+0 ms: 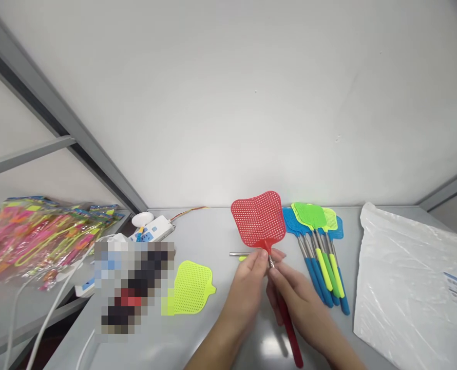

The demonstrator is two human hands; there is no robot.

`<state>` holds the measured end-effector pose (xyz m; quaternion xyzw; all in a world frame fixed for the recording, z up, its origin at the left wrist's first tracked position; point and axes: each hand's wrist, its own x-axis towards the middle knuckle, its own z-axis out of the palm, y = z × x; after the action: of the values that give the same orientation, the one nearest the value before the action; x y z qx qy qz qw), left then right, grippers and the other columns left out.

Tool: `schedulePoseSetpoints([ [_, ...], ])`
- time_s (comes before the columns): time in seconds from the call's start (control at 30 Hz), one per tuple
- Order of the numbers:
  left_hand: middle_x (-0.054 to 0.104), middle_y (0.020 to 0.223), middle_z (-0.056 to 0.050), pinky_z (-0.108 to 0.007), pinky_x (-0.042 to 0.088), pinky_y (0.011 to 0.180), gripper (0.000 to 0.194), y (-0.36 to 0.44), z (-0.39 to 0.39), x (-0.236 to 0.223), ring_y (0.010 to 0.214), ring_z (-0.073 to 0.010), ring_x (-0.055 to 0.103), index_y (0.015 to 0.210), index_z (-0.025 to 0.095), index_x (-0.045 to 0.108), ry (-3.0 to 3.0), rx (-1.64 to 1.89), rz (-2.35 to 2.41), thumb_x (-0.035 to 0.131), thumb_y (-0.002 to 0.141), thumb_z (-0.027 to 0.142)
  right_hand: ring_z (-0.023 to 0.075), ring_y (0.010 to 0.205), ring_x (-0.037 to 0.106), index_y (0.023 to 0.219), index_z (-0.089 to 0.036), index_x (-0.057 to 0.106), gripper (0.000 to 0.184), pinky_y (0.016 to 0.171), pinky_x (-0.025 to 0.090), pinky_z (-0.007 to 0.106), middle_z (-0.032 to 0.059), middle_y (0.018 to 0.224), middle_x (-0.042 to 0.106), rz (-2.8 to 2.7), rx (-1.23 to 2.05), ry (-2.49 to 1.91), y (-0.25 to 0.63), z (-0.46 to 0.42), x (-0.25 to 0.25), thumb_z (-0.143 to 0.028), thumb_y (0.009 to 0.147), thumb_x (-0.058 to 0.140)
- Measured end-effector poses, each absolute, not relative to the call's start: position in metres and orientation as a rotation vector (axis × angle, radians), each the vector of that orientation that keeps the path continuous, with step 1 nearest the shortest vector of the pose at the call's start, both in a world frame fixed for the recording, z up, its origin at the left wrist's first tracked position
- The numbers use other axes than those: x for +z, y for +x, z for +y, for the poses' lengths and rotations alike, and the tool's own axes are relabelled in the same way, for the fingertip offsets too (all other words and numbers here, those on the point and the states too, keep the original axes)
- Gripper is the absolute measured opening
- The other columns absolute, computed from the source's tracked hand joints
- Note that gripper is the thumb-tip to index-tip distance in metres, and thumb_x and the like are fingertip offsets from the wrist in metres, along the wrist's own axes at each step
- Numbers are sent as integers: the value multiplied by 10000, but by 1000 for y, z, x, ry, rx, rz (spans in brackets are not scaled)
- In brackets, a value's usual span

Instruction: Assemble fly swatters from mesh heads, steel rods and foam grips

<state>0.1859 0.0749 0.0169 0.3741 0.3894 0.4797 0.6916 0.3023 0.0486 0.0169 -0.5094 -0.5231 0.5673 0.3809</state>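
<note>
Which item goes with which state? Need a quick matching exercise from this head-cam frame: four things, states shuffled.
Things:
1. Red plastic mesh fly swatter
2. Lime-green plastic swatter head
3. Blue-handled steel-shaft swatters
4. Translucent white plastic bag

States:
A. Lying flat, no handle
B. At the grey table's right end
C. Held by left hand and right hand
D. Fanned side by side

Pairs: 1-C; 2-A; 3-D; 4-B

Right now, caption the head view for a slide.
Left hand and right hand hold a red fly swatter.
</note>
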Motion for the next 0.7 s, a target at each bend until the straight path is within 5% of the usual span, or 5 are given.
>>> schedulePoseSetpoints([
  [0.13,661,961,-75,-309,449,901,294,194,78,18,983,-204,605,858,154,669,775,1239,885,556,922,418,98,478,360,808,-221,455,380,468,276,239,-75,555,410,-1404,1388,-1339,301,46,20,-532,981,324],
  [0.43,583,925,-26,-311,516,746,212,153,109,47,737,-112,549,862,167,616,434,1915,773,618,898,377,119,589,427,774,-226,414,331,568,281,263,-61,620,448,-1850,1377,-1491,307,33,39,-451,1001,327],
  [0.7,593,832,-40,-304,475,813,312,170,66,25,796,-151,579,794,157,607,769,1458,832,508,956,406,139,635,445,804,-238,444,331,605,315,257,-49,647,466,-1938,1269,-1421,310,44,44,-444,1011,289],
])
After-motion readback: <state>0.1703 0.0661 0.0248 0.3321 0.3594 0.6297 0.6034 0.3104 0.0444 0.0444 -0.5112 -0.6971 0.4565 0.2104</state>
